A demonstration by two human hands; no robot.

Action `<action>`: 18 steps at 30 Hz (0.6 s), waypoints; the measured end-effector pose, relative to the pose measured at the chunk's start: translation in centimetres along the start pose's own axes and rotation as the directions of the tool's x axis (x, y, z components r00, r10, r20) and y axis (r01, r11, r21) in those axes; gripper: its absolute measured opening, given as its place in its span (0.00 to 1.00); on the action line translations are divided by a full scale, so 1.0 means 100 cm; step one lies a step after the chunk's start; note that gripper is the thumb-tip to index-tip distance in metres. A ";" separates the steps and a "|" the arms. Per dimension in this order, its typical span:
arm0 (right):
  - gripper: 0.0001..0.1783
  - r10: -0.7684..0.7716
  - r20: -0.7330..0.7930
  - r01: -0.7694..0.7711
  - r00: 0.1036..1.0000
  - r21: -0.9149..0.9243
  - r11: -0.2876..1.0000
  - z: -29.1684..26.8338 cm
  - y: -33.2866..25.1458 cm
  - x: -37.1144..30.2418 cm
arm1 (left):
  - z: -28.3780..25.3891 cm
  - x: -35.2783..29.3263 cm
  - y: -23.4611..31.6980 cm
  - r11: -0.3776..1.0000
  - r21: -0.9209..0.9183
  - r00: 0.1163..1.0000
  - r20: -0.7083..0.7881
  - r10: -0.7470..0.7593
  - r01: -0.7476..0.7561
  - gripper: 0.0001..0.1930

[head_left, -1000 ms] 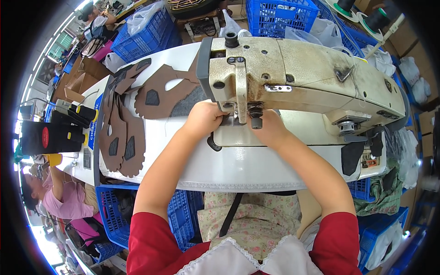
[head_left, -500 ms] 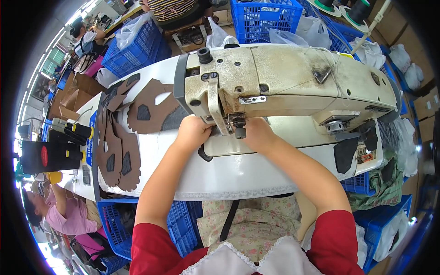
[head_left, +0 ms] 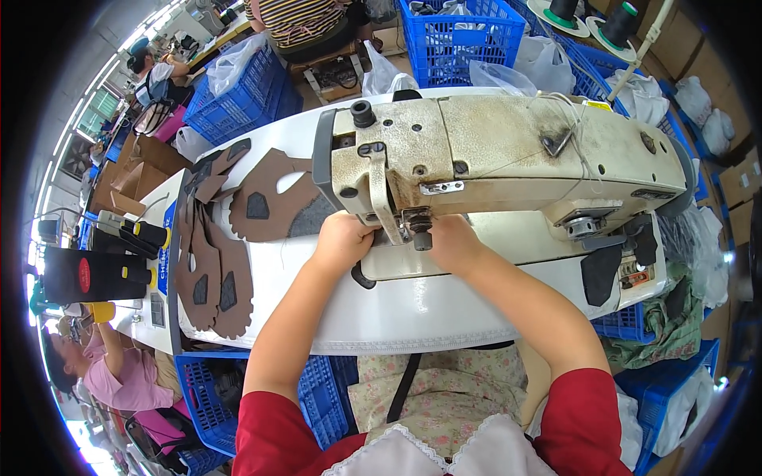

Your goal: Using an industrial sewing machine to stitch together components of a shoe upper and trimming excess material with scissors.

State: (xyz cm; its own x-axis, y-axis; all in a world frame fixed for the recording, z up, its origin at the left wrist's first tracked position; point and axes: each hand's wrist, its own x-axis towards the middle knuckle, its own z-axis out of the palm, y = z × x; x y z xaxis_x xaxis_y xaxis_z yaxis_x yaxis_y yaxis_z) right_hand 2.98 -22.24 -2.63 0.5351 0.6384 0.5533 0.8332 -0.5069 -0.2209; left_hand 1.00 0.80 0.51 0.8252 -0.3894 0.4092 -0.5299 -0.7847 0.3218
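Hands: two, both at the head of one sewing machine (head_left: 508,131). Left hand (head_left: 344,240): grip curled, fingers folded inward; cannot tell whether it has hold of anything. Right hand (head_left: 456,244): fingers hidden behind the machine head; grip opening and contents cannot be told. One brown piece (head_left: 278,205), bearing one small black patch (head_left: 256,206), lies flat on the white table (head_left: 421,305), beyond and left of the left hand. Farther left, one overlapping stack of brown pieces (head_left: 209,258), number indeterminable. Thread spools (head_left: 618,28), upper right: two, black.
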 end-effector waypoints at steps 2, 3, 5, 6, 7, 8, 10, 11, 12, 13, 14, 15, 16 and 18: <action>0.10 -0.014 0.014 0.014 1.000 -0.023 1.000 0.001 0.000 -0.001 | -0.001 -0.001 0.000 1.000 0.006 1.000 0.004 -0.004 0.004 0.15; 0.10 -0.015 0.013 0.015 1.000 -0.023 1.000 0.001 0.000 -0.001 | -0.001 -0.001 0.001 1.000 0.010 1.000 0.008 -0.007 0.007 0.15; 0.10 -0.013 0.004 0.013 1.000 0.004 1.000 0.001 0.001 -0.001 | -0.002 -0.001 -0.001 1.000 0.004 1.000 0.018 -0.003 0.002 0.15; 0.10 -0.015 0.004 0.015 1.000 0.004 1.000 0.002 0.001 -0.001 | -0.002 -0.001 -0.001 1.000 -0.003 1.000 0.030 0.003 -0.003 0.15; 0.10 -0.017 0.001 0.017 1.000 -0.002 1.000 0.003 0.001 -0.001 | -0.001 -0.001 -0.002 1.000 -0.002 1.000 0.029 0.002 -0.002 0.15; 0.10 -0.019 -0.002 0.019 1.000 -0.008 1.000 0.003 0.001 -0.001 | -0.001 -0.001 -0.003 1.000 -0.009 1.000 0.022 0.008 -0.007 0.15; 0.10 -0.018 0.001 0.018 1.000 -0.018 1.000 0.004 0.001 0.000 | -0.001 -0.002 -0.004 1.000 -0.013 1.000 0.013 0.013 -0.013 0.15; 0.09 -0.013 0.005 0.013 1.000 -0.031 0.999 0.004 0.002 -0.001 | -0.002 -0.001 -0.003 1.000 -0.013 1.000 0.030 0.001 -0.001 0.16; 0.09 -0.014 0.004 0.014 1.000 -0.032 0.999 0.004 0.002 0.000 | -0.003 -0.001 -0.002 1.000 -0.012 0.999 0.046 -0.009 0.010 0.16; 0.09 -0.005 -0.011 0.005 1.000 -0.015 1.000 0.003 0.003 0.000 | -0.003 0.000 -0.002 1.000 -0.010 0.999 0.045 -0.008 0.008 0.16; 0.08 0.003 -0.025 -0.003 1.000 0.005 1.000 0.002 0.002 0.001 | -0.004 0.000 -0.002 1.000 -0.015 0.998 0.058 -0.015 0.016 0.16; 0.08 0.000 -0.029 0.000 1.000 0.005 1.000 0.001 0.000 0.002 | -0.005 0.000 -0.002 1.000 -0.019 0.997 0.071 -0.021 0.023 0.16; 0.07 0.039 -0.011 -0.039 0.999 0.013 0.999 -0.001 -0.001 0.002 | -0.007 0.001 -0.001 1.000 -0.015 0.997 0.070 -0.019 0.021 0.16; 0.06 0.076 0.000 -0.076 0.997 0.016 0.997 -0.010 -0.004 0.004 | -0.009 0.002 0.000 0.999 -0.030 0.993 0.116 -0.035 0.038 0.17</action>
State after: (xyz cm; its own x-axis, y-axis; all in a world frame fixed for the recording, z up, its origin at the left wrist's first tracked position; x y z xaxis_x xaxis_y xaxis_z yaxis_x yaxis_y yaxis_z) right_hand 2.71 -22.36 -1.55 0.5969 0.5977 0.5352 0.7922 -0.5447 -0.2751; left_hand 1.00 1.10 1.37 0.8601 -0.4152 0.2964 -0.5035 -0.7841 0.3629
